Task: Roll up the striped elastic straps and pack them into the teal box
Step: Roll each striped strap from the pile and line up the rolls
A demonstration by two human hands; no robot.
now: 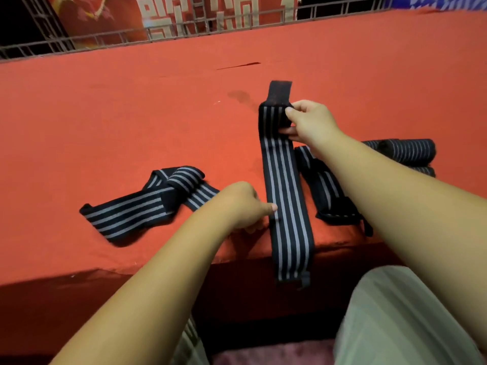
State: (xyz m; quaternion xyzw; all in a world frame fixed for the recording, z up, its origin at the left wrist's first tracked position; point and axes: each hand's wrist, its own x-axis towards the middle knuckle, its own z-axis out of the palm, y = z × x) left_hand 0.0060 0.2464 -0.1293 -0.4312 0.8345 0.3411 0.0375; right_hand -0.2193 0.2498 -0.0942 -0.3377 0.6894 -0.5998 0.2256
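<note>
Partway: left hand (245, 206) and right hand (308, 122) pinch one unrolled strap (286, 196); rolled straps (411, 151) (two, seemingly) sit toward the bench's (131, 114) right end, with loose straps (147, 204) unrolled.

Warm, dim light; deep shadow below table edge; wide-angle bending at edges; slight motion blur.

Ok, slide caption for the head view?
Right hand pinches the far end of a striped strap, left hand its side; another strap lies loose on the red cloth.
</note>
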